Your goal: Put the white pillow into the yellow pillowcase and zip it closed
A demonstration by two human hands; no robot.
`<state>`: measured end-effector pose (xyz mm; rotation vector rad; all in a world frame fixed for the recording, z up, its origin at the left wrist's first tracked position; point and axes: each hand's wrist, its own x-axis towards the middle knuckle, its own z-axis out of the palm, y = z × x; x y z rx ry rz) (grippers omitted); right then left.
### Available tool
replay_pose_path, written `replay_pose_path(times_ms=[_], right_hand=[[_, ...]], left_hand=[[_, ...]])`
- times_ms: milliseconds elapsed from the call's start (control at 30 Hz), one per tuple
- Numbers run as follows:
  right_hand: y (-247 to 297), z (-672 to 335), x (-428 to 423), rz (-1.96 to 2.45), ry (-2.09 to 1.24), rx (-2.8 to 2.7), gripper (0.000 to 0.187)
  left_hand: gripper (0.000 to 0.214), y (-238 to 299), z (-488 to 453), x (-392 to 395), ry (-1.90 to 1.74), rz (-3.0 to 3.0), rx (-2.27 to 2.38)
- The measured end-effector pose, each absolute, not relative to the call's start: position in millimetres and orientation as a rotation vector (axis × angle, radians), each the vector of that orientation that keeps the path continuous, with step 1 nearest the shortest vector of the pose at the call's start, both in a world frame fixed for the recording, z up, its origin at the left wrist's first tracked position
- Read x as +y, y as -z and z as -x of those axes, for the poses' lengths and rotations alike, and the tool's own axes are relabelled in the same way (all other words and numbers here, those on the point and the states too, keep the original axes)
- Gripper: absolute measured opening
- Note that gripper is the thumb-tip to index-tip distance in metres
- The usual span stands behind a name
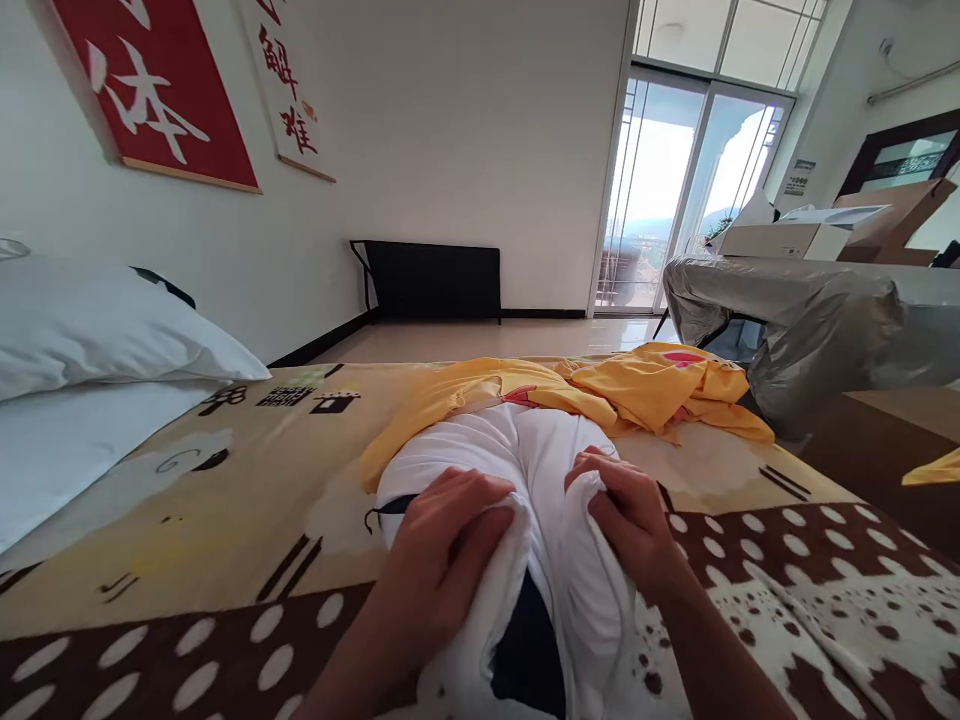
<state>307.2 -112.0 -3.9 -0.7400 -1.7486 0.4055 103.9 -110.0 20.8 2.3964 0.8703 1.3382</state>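
A white pillow (480,440) with navy parts lies in front of me, creased down its middle. My left hand (450,560) is closed on its near left edge, thumb against fingers. Its near right edge is pinched in my right hand (630,515). Between the two held edges a navy patch (529,645) shows. A yellow cloth (435,390) with red print is bunched around the pillow's far end, touching it, and spreads to the right across the bed. Whether the far end of the pillow sits inside the cloth, I cannot tell.
Beneath lies a bed with a patterned sheet (247,470). White bedding (112,330) is piled at the left. Cardboard boxes (885,440) stand at the right, near a plastic-covered table (810,300). A black folded panel (435,282) leans against the far wall, left of a glass door.
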Motion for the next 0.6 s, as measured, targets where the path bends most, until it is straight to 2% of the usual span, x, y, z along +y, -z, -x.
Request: replay_pose_path(times_ms=[167, 433, 600], right_hand=[[3.1, -293.6, -115.5, 0.667, -0.302, -1.781, 0.02], [5.9, -282.9, -115.7, 0.711, -0.206, -1.967, 0.019], [9.1, -279.0, -116.9, 0.732, -0.188, -2.065, 0.024]], left_hand=[[0.016, -17.9, -115.8, -115.4, -1.459, -2.439, 0.807], [0.037, -5.7, -122.1, -116.5, -1.202, -2.29, 0.943], [0.032, 2.4, -130.2, -117.5, -1.085, -2.198, 1.151]])
